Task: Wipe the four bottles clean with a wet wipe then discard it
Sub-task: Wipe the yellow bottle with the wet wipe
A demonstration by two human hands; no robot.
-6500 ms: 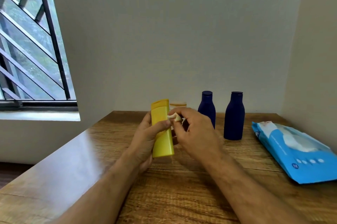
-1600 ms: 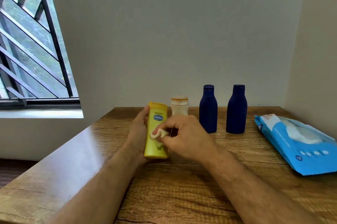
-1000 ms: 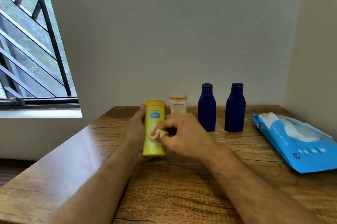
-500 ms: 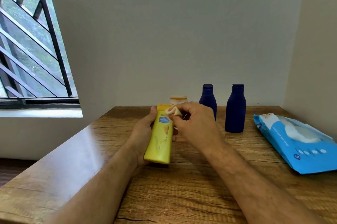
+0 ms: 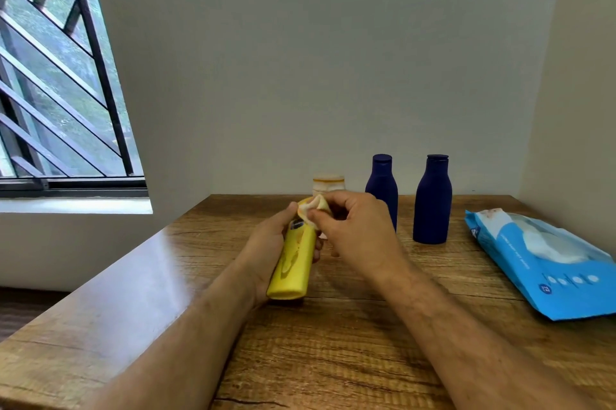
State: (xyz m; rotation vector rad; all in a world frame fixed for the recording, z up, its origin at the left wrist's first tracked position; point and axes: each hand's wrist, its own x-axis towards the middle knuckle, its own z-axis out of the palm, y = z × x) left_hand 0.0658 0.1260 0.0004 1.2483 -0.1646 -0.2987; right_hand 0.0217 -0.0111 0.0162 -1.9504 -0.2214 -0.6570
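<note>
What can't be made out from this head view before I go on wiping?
- Yellow bottle: cap end hidden by the wet wipe and right hand; far side hidden by the left hand; label too blurred to read.
- Cream bottle: only its top shows; the hands hide the rest.
- Left blue bottle: base hidden behind the right hand.
- Wipes pack: cut off by the right edge.
</note>
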